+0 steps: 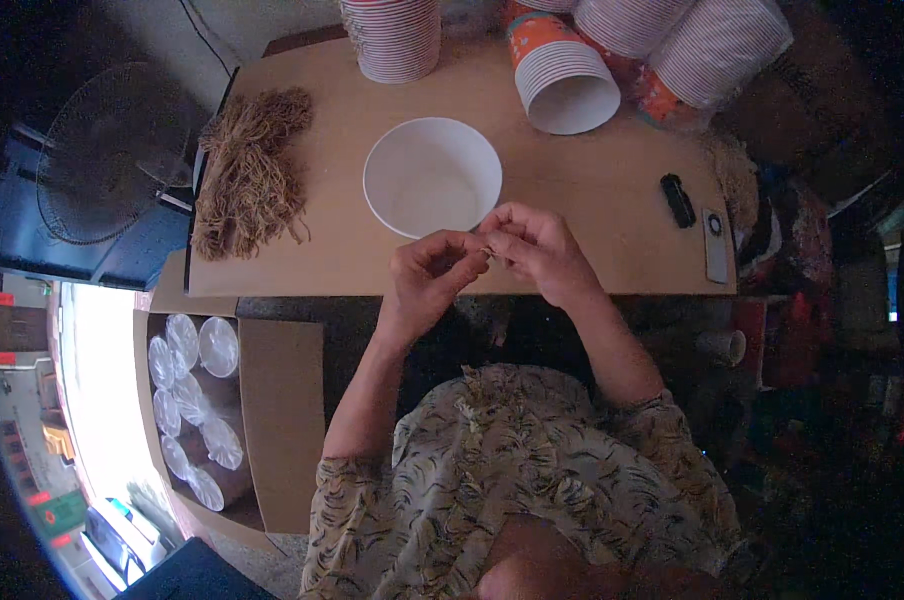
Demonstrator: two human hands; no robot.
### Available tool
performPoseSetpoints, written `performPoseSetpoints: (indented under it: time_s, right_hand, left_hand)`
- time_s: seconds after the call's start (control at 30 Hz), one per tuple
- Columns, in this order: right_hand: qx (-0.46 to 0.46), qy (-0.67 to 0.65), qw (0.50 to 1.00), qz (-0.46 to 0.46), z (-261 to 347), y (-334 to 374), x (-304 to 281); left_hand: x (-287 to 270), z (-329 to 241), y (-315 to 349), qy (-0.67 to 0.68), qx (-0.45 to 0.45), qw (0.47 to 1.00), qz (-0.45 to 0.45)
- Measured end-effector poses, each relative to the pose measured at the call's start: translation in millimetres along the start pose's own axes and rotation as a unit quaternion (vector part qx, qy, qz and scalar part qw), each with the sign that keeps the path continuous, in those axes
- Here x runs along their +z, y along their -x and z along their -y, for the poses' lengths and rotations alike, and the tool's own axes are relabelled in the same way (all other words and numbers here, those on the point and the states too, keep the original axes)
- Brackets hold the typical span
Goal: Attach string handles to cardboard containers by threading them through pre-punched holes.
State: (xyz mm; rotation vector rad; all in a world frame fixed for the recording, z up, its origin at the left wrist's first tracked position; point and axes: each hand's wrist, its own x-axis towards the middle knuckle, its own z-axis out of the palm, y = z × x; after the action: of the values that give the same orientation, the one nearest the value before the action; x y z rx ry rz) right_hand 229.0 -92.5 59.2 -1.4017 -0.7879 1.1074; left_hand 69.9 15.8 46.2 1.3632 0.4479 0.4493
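My left hand (437, 280) and my right hand (537, 255) meet just above the table's near edge, thumbs and fingertips pinched together. A small brownish bit shows between the fingertips, too small to name. Right behind the hands a wide white paper bucket (387, 190) stands upright; its inside looks bare. To the left lies a heap of tangled brown, string-like strands (252, 180), apart from both hands.
The brown table (352, 265) bears an upright stack of paper buckets (397, 45), a tipped stack (572, 95) and bagged stacks (717, 60). At right lie a black object (677, 200) and a pale flat device (715, 250). A carton (282, 430) with wrapped cups stands lower left, below a fan (112, 150).
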Motion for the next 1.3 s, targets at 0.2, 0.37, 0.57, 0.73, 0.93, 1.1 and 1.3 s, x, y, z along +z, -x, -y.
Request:
performPoseSetpoints:
  time_s: [0.2,0.37,0.57,0.73,0.93,1.1,1.3]
  right_hand:
    - [0.022,-0.025,0.998,0.056,5,6,-2]
    - [-0.021,0.045,0.999,0.022,5,8,1]
    - [-0.073,0.081,0.994,0.025,-12,2,-4]
    - [-0.067,0.031,0.997,0.01,-9,4,3]
    - [0.029,-0.174,0.984,-0.003,-17,5,1]
    - [0.045,-0.179,0.983,-0.003,-7,5,0]
    - [-0.067,-0.016,0.998,-0.009,-10,1,0]
  left_hand:
    - [2,-2,0,0.023,-0.002,0.999,-0.041]
    - [0,2,-1,0.035,-0.023,0.998,-0.042]
    - [-2,1,0,0.026,-0.024,0.998,-0.042]
    - [-2,2,-1,0.027,-0.016,0.999,-0.036]
    - [0,9,-3,0.053,0.01,0.998,-0.031]
    - [-1,8,-2,0.063,0.01,0.998,-0.028]
    - [-1,4,-3,0.046,0.001,0.999,-0.028]
